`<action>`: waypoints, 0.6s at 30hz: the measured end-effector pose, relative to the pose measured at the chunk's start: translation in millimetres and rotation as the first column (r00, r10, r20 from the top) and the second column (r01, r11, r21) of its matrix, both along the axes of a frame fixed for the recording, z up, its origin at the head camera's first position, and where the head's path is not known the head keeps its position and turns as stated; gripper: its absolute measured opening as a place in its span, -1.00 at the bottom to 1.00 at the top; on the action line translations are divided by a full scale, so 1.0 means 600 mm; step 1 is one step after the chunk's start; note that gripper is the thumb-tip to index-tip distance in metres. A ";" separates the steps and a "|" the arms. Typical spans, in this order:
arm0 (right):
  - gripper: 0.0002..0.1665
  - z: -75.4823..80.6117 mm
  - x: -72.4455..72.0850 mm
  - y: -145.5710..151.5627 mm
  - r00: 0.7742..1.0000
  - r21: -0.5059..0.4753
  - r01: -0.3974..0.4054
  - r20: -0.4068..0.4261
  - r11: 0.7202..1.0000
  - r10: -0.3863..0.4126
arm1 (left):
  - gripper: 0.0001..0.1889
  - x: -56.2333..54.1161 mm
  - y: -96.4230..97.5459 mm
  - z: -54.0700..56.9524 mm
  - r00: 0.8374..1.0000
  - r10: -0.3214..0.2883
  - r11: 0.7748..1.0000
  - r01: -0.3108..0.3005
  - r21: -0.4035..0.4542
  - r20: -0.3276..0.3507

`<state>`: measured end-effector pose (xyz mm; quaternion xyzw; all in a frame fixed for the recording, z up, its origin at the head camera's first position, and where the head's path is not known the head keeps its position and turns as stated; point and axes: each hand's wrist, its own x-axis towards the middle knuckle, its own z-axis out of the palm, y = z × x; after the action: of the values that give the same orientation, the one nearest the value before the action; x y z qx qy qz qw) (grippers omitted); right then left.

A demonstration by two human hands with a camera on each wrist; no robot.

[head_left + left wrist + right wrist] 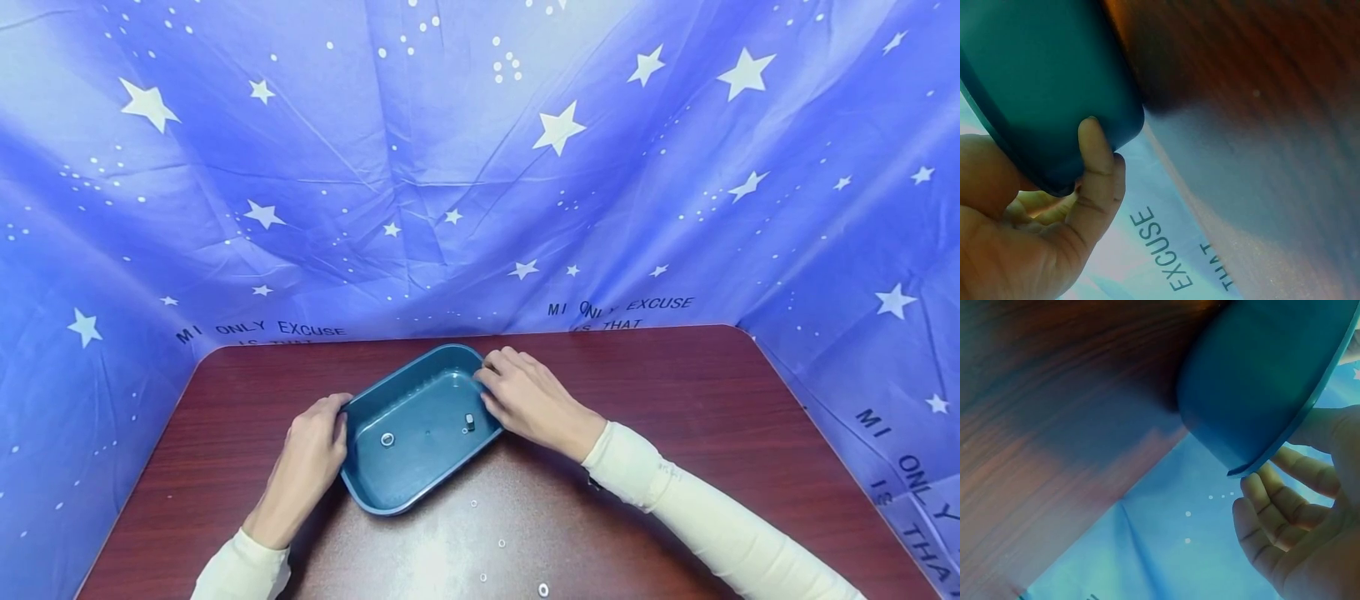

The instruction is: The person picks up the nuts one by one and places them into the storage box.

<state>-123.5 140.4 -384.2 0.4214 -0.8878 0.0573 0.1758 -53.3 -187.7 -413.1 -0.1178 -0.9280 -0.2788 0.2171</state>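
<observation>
A teal plastic bin [408, 502], rounded at the corners, sits askew over the table in the head view. My left hand [307, 446] grips its left end; in the left wrist view the thumb is at the rim and fingers [1094, 147] lie along the outer wall. At the upper right end my right hand [528, 400] pinches the rim, with curled fingers [1279, 506] outside it in the right wrist view. Inside the bin lie a metal ring [387, 434], a smaller ring [465, 431] and a small metal piece, dark on its side [470, 422].
On the reddish-brown table [637, 533], several small metal rings lie in front of the bin, one of them a small washer-like ring [502, 543]. A larger metal nut [543, 590] is near the bottom edge. Blue star-printed cloth [465, 167] hangs behind and at both sides.
</observation>
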 end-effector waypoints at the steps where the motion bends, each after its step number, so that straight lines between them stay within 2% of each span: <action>1: -0.75 -0.001 -0.001 0.002 1.000 0.002 0.008 0.001 1.000 -0.008 | -0.76 0.000 0.000 0.000 1.000 0.000 1.000 0.000 0.000 0.000; 13: -0.67 -0.011 -0.002 0.014 0.996 -0.042 0.075 0.048 0.996 -0.073 | -0.76 -0.002 0.000 0.003 1.000 0.001 1.000 -0.001 -0.006 -0.001; 18: -0.61 -0.018 0.001 0.019 0.994 -0.062 0.094 0.066 0.994 -0.090 | -0.76 -0.002 -0.002 -0.005 0.999 -0.008 1.000 0.008 0.004 -0.034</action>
<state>-122.9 151.8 -395.1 0.3719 -0.9092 0.0914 0.1636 -54.4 -189.0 -416.4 -0.1256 -0.9231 -0.2797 0.2320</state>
